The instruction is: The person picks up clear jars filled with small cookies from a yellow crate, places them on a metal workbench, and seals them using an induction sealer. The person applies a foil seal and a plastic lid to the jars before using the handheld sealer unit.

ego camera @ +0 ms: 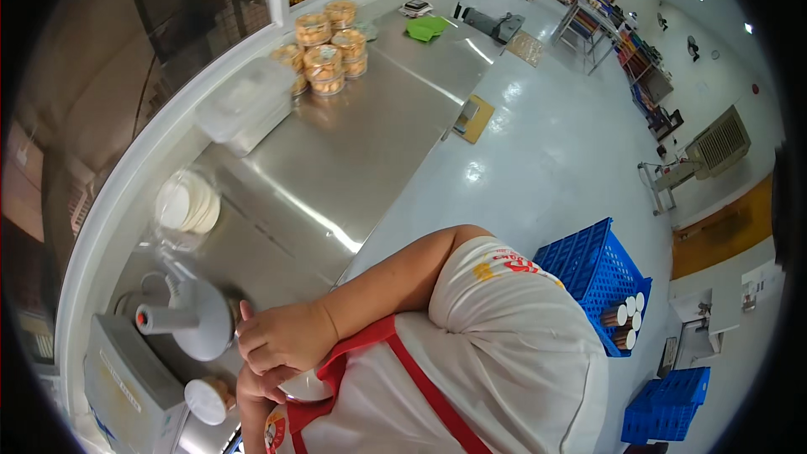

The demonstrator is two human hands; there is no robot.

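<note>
My right hand [287, 335] reaches across in front of my apron, its fingers curled and its thumb pointing up. Below it, my left hand [258, 384] is partly covered by the right one. Both hands close around a white round container [306, 386] held close to the red-trimmed apron; most of it is hidden. Just beyond the hands, on the steel table [340, 157], stands a pale grey handheld appliance [195, 321] with a disc-shaped base and a red-tipped handle. A tub with a white lid [207, 401] and tan contents stands near my left hand.
A grey metal box [132, 378] bearing writing sits beside the appliance. White lids [189, 202] lie in clear plastic along the window ledge. Farther off are a translucent bin [246, 104], stacked cookie tubs [325, 66] and a green cloth [426, 28]. Blue crates [583, 284] stand behind me.
</note>
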